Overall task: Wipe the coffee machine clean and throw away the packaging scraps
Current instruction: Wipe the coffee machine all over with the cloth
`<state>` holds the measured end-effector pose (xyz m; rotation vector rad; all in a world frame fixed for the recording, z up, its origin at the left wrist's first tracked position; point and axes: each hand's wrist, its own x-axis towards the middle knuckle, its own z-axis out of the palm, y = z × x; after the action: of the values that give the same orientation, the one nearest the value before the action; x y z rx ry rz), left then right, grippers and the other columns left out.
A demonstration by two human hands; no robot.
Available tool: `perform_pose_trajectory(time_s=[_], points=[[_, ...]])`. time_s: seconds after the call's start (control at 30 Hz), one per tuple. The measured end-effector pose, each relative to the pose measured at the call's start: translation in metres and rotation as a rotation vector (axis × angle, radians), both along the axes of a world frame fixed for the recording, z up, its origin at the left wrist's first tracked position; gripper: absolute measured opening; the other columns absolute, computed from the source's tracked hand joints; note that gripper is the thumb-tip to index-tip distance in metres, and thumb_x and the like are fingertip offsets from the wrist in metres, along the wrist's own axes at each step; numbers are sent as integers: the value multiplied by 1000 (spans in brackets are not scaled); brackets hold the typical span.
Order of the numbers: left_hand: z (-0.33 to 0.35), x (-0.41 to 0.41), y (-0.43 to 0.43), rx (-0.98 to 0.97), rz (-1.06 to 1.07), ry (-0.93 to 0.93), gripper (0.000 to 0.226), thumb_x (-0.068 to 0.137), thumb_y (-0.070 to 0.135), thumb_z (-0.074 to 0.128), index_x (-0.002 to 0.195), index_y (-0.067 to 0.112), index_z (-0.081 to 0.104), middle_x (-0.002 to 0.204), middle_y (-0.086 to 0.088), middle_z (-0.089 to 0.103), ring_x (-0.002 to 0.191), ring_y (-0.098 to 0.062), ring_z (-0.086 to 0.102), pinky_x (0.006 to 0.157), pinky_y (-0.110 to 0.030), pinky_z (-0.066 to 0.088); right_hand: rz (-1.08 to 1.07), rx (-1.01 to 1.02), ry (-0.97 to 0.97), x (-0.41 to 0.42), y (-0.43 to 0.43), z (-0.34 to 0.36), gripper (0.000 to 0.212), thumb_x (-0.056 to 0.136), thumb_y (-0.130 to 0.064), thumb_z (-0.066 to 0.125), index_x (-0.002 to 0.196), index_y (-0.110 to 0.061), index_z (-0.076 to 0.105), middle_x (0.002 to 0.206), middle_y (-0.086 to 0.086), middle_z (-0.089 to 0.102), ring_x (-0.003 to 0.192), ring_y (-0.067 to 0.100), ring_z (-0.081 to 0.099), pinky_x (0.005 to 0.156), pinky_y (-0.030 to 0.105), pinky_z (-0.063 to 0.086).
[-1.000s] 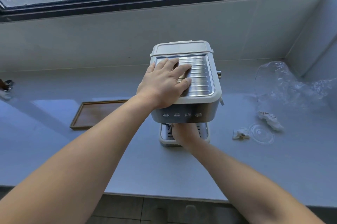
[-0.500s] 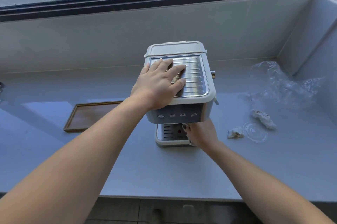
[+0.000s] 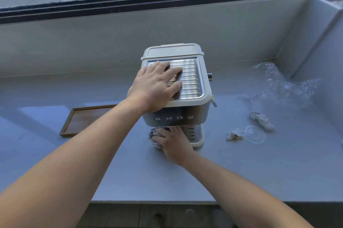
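Note:
A white and steel coffee machine [image 3: 193,111] stands in the middle of the grey counter [image 3: 130,172]. My left hand [image 3: 156,86] lies flat on its ribbed metal top, fingers spread. My right hand [image 3: 174,142] is at the drip tray at the machine's base, closed on a crumpled cloth [image 3: 153,135] that sticks out to the left. To the right lie two crumpled wrapper scraps [image 3: 234,134] [image 3: 262,120], a round clear lid [image 3: 254,133] and a clear plastic bag [image 3: 278,83].
A shallow wooden tray [image 3: 78,122] lies left of the machine. A wall and window run along the back, and a side wall closes the right end. The counter's front edge is close to me.
My right hand has slid from the right side of the drip tray to its left side, and the cloth now shows. My left hand has stayed on the top.

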<state>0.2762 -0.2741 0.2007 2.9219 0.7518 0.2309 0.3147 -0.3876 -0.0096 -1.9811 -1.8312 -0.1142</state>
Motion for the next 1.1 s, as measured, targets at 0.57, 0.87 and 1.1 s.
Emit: perform_pose_trajectory(time_s=[0.57, 0.87, 1.1], points=[[0, 2, -3, 9, -6, 5, 53, 96, 61, 24, 147, 48, 28, 161, 5, 27, 148, -17, 17, 123, -48, 10, -865, -36, 716, 88, -46, -3, 27, 100, -24, 43, 108, -5, 61, 110, 22, 57, 103, 37, 54, 89, 43, 43], [-2, 2, 0, 3, -3, -1, 55, 92, 65, 20, 145, 51, 28, 160, 7, 28, 146, -16, 18, 123, -47, 10, -759, -50, 384, 75, -60, -24, 15, 92, -8, 50, 99, -3, 62, 103, 19, 60, 85, 38, 49, 74, 43, 40], [-2, 2, -1, 14, -15, 22, 53, 95, 62, 22, 146, 49, 25, 161, 6, 25, 148, -18, 16, 123, -49, 11, -656, -103, 157, 81, -90, -35, 15, 78, -1, 60, 91, -8, 64, 90, 13, 61, 76, 36, 51, 67, 40, 43]])
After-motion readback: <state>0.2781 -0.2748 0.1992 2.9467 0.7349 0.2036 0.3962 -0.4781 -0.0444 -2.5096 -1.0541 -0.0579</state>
